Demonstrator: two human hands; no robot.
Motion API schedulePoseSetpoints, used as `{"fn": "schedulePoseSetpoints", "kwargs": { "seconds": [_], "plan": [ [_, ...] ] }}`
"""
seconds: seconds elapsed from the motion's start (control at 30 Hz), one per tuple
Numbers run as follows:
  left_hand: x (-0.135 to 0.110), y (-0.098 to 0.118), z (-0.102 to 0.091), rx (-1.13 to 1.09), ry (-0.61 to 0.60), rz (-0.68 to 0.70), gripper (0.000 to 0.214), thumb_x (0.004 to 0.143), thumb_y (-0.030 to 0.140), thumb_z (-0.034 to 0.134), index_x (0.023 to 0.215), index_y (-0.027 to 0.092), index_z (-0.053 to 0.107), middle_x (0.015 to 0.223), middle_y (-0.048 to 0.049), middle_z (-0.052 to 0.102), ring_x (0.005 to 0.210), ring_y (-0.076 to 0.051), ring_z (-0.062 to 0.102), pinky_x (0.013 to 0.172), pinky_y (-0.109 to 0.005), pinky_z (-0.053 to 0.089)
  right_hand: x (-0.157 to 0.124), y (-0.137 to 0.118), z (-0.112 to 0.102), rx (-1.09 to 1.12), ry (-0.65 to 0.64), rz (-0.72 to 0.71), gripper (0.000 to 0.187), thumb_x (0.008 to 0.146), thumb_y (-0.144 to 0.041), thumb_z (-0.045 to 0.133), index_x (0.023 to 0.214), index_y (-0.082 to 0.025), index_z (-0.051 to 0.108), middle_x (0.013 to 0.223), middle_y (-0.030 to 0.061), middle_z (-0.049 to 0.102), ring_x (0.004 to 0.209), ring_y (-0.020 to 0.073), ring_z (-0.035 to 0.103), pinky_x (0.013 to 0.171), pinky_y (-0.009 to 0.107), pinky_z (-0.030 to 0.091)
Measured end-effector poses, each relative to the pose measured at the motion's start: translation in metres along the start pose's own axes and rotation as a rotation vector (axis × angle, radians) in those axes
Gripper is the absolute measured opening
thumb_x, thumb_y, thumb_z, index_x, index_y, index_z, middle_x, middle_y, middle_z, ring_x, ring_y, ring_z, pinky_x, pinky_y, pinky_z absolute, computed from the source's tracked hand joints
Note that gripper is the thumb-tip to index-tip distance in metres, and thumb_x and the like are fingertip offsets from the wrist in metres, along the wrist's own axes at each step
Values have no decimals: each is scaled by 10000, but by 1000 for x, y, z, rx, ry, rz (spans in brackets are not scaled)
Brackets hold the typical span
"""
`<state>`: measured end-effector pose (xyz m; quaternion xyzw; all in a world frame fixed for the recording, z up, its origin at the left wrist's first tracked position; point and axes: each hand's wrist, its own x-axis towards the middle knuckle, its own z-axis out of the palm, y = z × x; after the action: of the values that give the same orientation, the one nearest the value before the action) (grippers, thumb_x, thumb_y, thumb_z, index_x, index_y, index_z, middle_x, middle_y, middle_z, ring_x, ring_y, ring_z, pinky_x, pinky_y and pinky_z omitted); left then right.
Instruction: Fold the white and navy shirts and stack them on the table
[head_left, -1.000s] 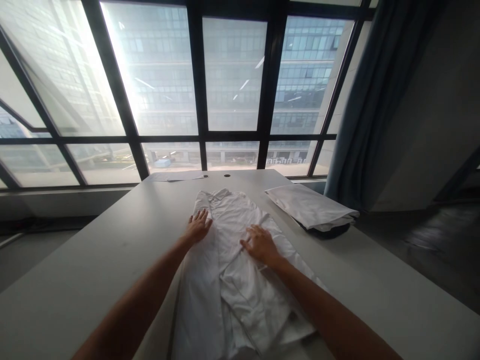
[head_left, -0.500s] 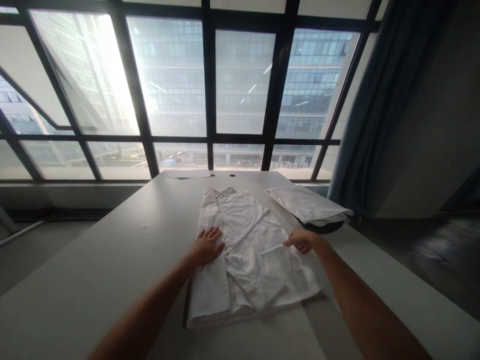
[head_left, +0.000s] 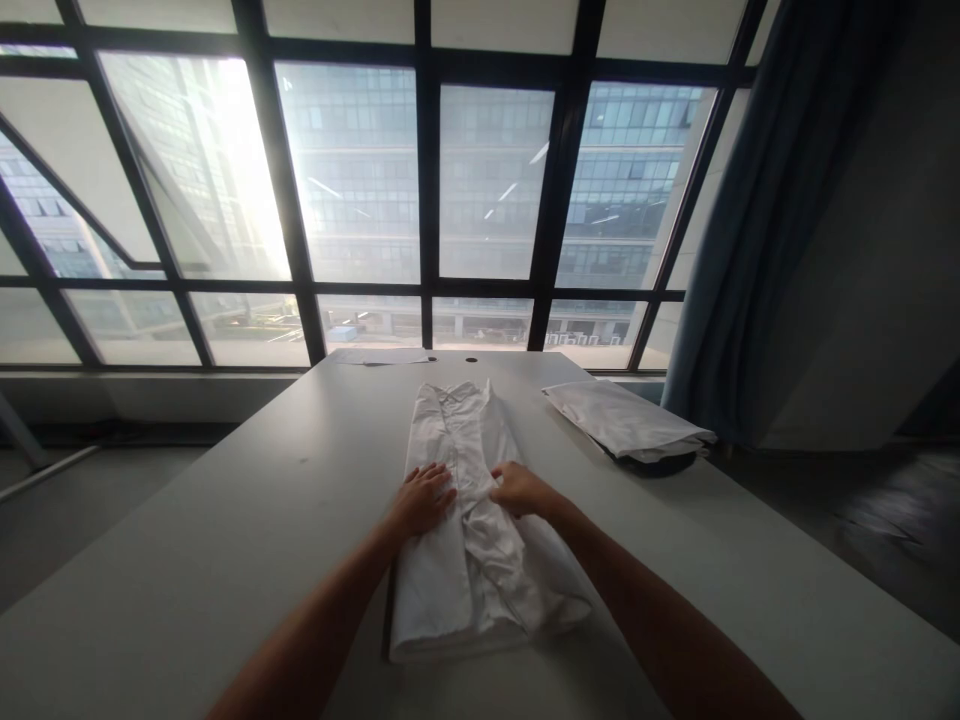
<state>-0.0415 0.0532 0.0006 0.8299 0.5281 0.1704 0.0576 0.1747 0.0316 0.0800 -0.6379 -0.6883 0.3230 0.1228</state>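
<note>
A white cloth garment (head_left: 431, 590) lies on the table in front of me, its right part drawn over toward the middle in creased folds. I cannot make out which kind of garment it is. My left hand (head_left: 426, 498) rests flat on its left part, fingers stretched out. With its fingers pinched on the cloth, my right hand (head_left: 519, 490) holds the right part near the garment's centre. Wrinkles bunch up between the two hands, and a dark edge shows under the left side of the cloth.
To the right lies a folded white garment (head_left: 626, 415) with something dark under it. A flat white sheet (head_left: 379, 356) is at the far end of the grey table (head_left: 247, 510). Windows (head_left: 491, 180) stand beyond, and a blue curtain (head_left: 724, 250) hangs at the right.
My right hand has moved left, pulling the garment's right part inward, so the cloth is narrower and more bunched. My left hand stays pressed on the left part. The view has tilted slightly upward.
</note>
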Motion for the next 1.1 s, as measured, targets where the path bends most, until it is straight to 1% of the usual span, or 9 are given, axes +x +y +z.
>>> {"fn": "schedulePoseSetpoints", "kwargs": {
  "seconds": [0.1,0.23,0.3,0.43,0.5,0.57,0.67,0.83,1.1],
  "plan": [
    [-1,0,-1,-1,-2,10,420,983,411,472,1353,230,554,1483,-83,492,1423,-224,376,1195,-451,261,1,-15,28,-132,-49,-73,248,671,-114,602,892,-75,709,615,72,670,537,185,643,460,211,431],
    [-3,3,-4,7,-13,7,436,990,413,451,1359,203,551,1486,-94,488,1424,-233,374,1198,-451,255,0,-19,45,-314,66,-169,210,698,-145,621,870,-82,723,859,146,740,781,237,701,568,220,466],
    [-3,5,-6,21,-23,11,436,989,399,451,1361,193,547,1489,-97,484,1426,-242,370,1196,-461,256,-1,-18,45,-326,58,-202,253,745,-187,629,959,-94,727,890,134,747,823,233,704,623,224,483],
    [-4,9,-8,25,-42,14,436,1013,370,392,1404,209,496,1508,-91,461,1430,-233,365,1186,-486,263,-3,-9,35,-199,-98,-264,420,891,-367,565,1192,-96,677,734,77,735,697,195,708,689,252,515],
    [-6,10,-7,27,-72,39,448,1025,398,352,1426,234,467,1529,-81,433,1443,-229,341,1188,-512,240,-5,0,29,-192,-43,-378,457,892,-385,575,1242,-104,664,882,114,755,841,219,717,814,296,520],
    [-8,10,-5,48,-111,67,469,1026,442,335,1438,252,450,1552,-77,397,1461,-241,303,1190,-546,204,-7,13,26,-259,36,-530,534,829,-401,661,1295,-140,644,1206,166,686,1139,280,631,999,375,456],
    [-11,10,-4,77,-146,72,514,1020,489,322,1470,256,412,1581,-77,342,1479,-260,254,1188,-571,174,-11,32,30,-366,9,-658,667,839,-477,644,1442,-221,514,1534,149,403,1427,330,340,1164,501,256],
    [-11,11,-4,106,-152,65,540,1022,488,294,1505,255,364,1601,-64,296,1494,-248,208,1195,-557,154,-21,48,35,-432,-120,-681,744,934,-597,450,1558,-226,287,1622,130,186,1502,313,125,1198,544,104],
    [-9,10,-1,85,-126,63,528,1018,464,316,1502,260,373,1594,-64,313,1493,-235,215,1196,-544,154,-44,53,34,-445,-187,-784,814,907,-662,454,1566,-227,255,1629,168,106,1502,346,76,1178,588,80]
  ]
}}
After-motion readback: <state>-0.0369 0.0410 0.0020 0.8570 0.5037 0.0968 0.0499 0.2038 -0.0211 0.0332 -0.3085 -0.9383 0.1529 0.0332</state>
